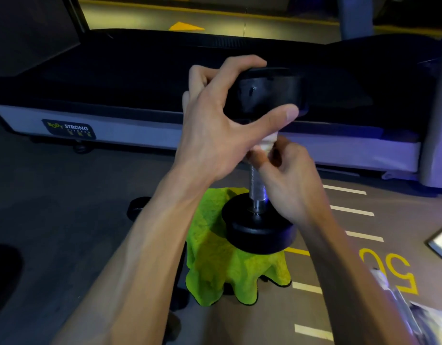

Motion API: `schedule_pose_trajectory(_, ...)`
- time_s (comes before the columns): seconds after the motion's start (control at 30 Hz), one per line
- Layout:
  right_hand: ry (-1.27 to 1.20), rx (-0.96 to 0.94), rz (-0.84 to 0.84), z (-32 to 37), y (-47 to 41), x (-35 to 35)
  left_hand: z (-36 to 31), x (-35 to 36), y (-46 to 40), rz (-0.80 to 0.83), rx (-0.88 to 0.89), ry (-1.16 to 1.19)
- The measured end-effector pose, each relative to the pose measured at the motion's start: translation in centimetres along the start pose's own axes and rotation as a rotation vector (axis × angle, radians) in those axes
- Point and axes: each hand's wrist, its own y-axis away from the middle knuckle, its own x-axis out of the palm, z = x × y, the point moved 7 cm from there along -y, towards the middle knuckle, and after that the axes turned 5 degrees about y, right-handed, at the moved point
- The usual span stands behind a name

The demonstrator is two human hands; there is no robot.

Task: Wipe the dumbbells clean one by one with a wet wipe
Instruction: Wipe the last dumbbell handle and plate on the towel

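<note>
The dumbbell (pixel 261 155) stands on end on a green towel (pixel 230 267) on the floor, the left hand (pixel 222 125) gripping its top head and the right hand (pixel 287 175) pinching the wet wipe (pixel 266 144) around the handle, so I judge this one half cleaned, with the others not started.

Dim gym; grey floor (pixel 65 195) with yellow markings; treadmill (pixel 115 95) behind; bluish light.

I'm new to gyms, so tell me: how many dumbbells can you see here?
2. One dumbbell stands upright on the green cloth, held by both hands. A second dumbbell shows partly behind the left forearm. More may be hidden.
</note>
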Motion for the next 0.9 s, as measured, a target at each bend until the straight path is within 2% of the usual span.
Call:
schedule_pose_trajectory(0.13, 0.012, 0.049, 0.28, -4.3, 2.4, 2.2, 0.7, -0.7, 0.2, -0.019, -0.022, 0.018)
schedule_pose_trajectory(0.23, -0.034, 0.052, 0.354, -5.1, 3.4, 2.4, 0.7, -0.8, 0.5, -0.022, -0.032, 0.037)
schedule_pose_trajectory(0.4, -0.074, 0.048, 0.325, -5.0, 3.8, 2.3, 1.4, -0.7, 2.5, -0.008, -0.011, 0.089)
schedule_pose_trajectory(0.43, -0.074, 0.041, 0.324, -4.9, 4.0, 2.3, 2.3, -0.3, 3.3, -0.012, -0.044, 0.122)
schedule_pose_trajectory(0.53, -0.027, 0.014, 0.3, -4.5, 4.3, 2.3, 6.0, 1.1, 6.4, -0.034, -0.301, 0.296)
schedule_pose_trajectory(0.67, 0.041, -0.021, 0.228, -3.8, 5.0, 2.6, 7.3, 3.6, 9.1, 0.111, -0.477, 0.458)
schedule_pose_trajectory(0.8, 0.064, -0.037, 0.171, -2.9, 5.9, 3.0, 7.5, 3.3, 9.9, 0.086, -0.531, 0.587)
schedule_pose_trajectory(0.9, -0.013, -0.045, 0.126, -2.2, 5.9, 3.4, 8.4, 2.1, 10.3, -0.001, -0.576, 0.634)
